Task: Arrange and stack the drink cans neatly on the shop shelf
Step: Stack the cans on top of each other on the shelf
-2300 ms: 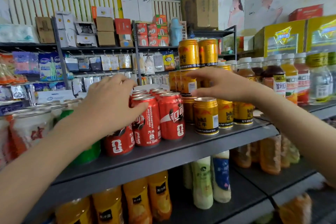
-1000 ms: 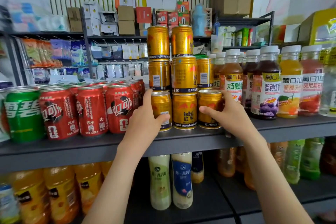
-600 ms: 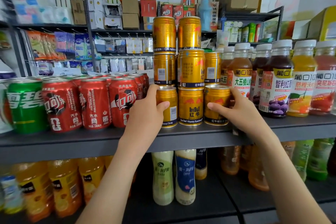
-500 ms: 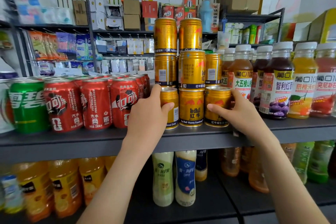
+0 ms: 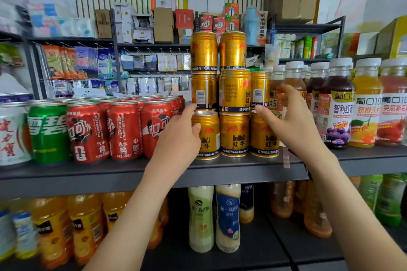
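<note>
The gold cans (image 5: 234,94) stood three tiers high at the centre of the frame, on the grey shelf (image 5: 88,174). The left hand (image 5: 176,141) cupped the bottom-left gold can (image 5: 210,134), thumb on its front and fingers round its side, probably to square it with its neighbours. The right hand (image 5: 293,125) hung just beside the stack's right column, fingers spread and holding nothing, seemingly ready to steady it. Red cans (image 5: 123,130) flanked the stack at frame left and juice bottles (image 5: 365,103) at frame right.

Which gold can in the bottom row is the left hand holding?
The leftmost gold can: the left hand curls round its side, thumb on its front. The middle can stands untouched.
</note>
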